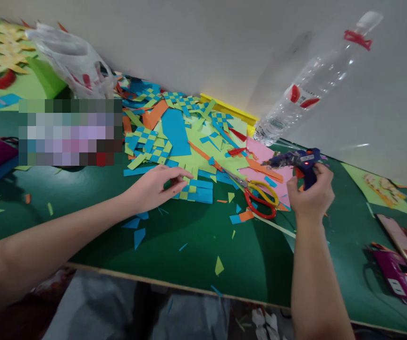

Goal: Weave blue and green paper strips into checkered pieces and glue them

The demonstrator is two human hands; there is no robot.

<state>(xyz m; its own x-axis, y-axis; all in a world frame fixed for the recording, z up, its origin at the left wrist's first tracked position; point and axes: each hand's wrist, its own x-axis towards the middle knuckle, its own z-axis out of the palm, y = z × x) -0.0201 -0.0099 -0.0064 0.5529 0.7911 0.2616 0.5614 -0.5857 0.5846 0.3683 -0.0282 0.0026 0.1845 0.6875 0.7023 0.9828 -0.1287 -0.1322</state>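
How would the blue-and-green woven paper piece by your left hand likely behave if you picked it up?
The woven paper piece looks thin, so it would probably be light and fairly floppy. Its blue strips extend past the checkered part, so those ends might splay or slip.

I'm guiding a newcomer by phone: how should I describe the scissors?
Over the green table, find the right hand holding the glue gun. Just left of that hand lie the scissors; looped handles, one red, one yellow, set them apart from the flat paper scraps.
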